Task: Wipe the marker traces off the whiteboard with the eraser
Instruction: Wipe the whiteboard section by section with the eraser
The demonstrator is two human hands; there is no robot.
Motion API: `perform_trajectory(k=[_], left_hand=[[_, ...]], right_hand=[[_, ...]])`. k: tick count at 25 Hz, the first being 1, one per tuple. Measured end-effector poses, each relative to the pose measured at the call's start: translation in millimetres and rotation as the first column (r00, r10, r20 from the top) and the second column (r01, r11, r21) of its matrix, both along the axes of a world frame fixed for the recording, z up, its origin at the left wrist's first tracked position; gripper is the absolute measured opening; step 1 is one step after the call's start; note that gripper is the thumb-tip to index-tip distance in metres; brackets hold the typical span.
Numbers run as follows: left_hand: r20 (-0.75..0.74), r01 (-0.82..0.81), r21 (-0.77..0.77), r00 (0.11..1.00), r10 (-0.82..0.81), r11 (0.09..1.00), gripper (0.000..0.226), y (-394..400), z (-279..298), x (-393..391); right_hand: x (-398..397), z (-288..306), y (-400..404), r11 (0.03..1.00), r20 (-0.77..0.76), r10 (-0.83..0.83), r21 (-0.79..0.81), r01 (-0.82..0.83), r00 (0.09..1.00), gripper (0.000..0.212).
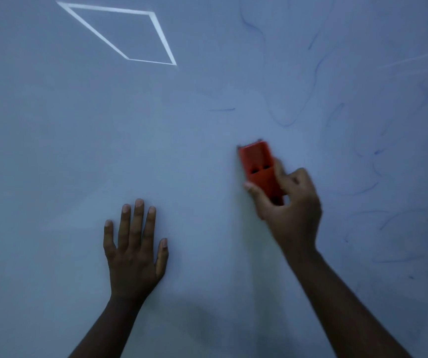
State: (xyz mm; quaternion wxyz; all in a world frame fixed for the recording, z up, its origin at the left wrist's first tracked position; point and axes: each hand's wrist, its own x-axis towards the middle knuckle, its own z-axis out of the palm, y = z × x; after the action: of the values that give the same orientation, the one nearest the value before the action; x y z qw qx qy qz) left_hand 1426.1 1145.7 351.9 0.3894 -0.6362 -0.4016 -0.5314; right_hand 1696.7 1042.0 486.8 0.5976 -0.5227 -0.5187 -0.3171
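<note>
Eraser [259, 166], held by right hand [291, 208], points up-left on whiteboard [182, 140].

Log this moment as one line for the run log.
right hand: grips red eraser on whiteboard | left hand: flat on board | blue marker traces: remain, upper right

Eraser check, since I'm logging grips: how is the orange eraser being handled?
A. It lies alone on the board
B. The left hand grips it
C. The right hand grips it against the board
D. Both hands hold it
C: the right hand curls its fingers round the orange eraser, while the left hand rests flat on the whiteboard.
</note>
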Motion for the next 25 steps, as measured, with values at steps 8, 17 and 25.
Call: perform_trajectory(k=[8,17,25], left_hand=[[0.041,0.002,-0.003,0.999,-0.002,1.000,0.066,-8,7,4],[0.074,-0.038,0.117,0.997,0.030,0.992,0.061,-8,159,-11],[0.013,-0.030,0.125,1.000,0.029,0.992,0.072,5,238,-17]], right_hand=[[11,45,3,0.997,-0.263,0.016,0.080,0.005,0.965,0.069],[-42,29,8,0.994,0.501,-0.104,0.026,0.106,0.859,0.064],[72,101,-4,0.986,-0.164,-0.070,0.139,0.093,0.984,0.074]])
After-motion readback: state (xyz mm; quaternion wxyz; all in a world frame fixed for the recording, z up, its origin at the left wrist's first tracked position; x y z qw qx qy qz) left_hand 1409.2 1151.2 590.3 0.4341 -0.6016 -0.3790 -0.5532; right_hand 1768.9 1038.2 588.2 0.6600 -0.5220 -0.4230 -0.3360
